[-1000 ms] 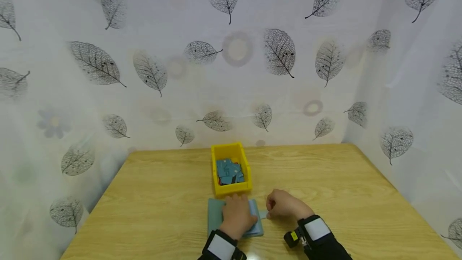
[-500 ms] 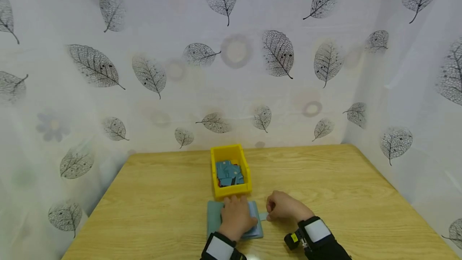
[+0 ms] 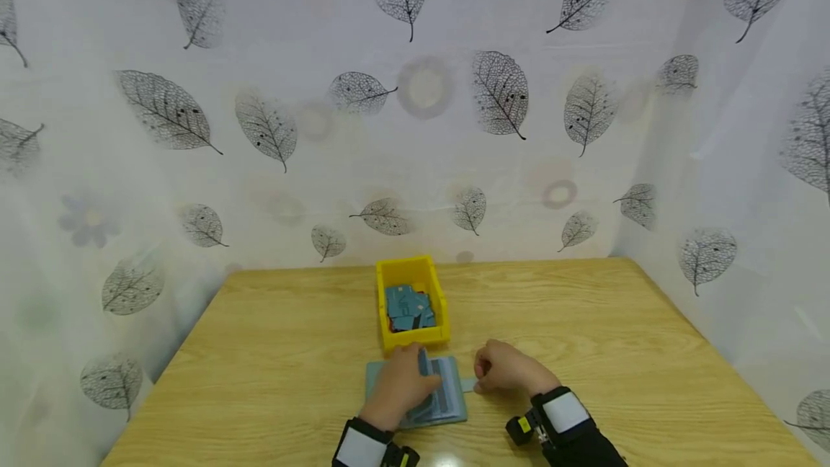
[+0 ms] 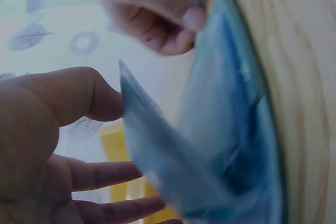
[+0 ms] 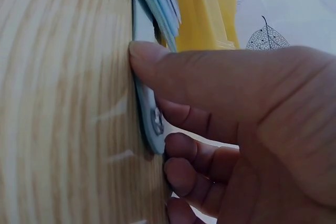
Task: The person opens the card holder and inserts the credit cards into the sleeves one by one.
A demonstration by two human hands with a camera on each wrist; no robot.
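A teal card holder (image 3: 457, 401) with clear plastic sleeves lies unfolded on the table. In the left wrist view my left hand (image 4: 47, 135) pinches a raised plastic sleeve page (image 4: 157, 145) between thumb and fingers, the page standing tilted away from those beneath it. From above, the left hand (image 3: 395, 385) covers much of the holder's left half. My right hand (image 3: 512, 370) is at the holder's right edge. It pinches the pale closure strap (image 5: 143, 27), whose metal snap (image 5: 157, 120) shows beyond the thumb in the right wrist view.
A yellow bin (image 3: 415, 339) stands just beyond the card holder. Several blue-grey cards (image 3: 408, 307) lie in it. The wooden table (image 3: 292, 352) reaches back to a leaf-printed curtain (image 3: 292, 34) that also hangs along both sides.
My left hand has gone from lying on the holder's pages to lifting one page, shifting left with it and baring the sleeves underneath. The right hand stays at the strap.
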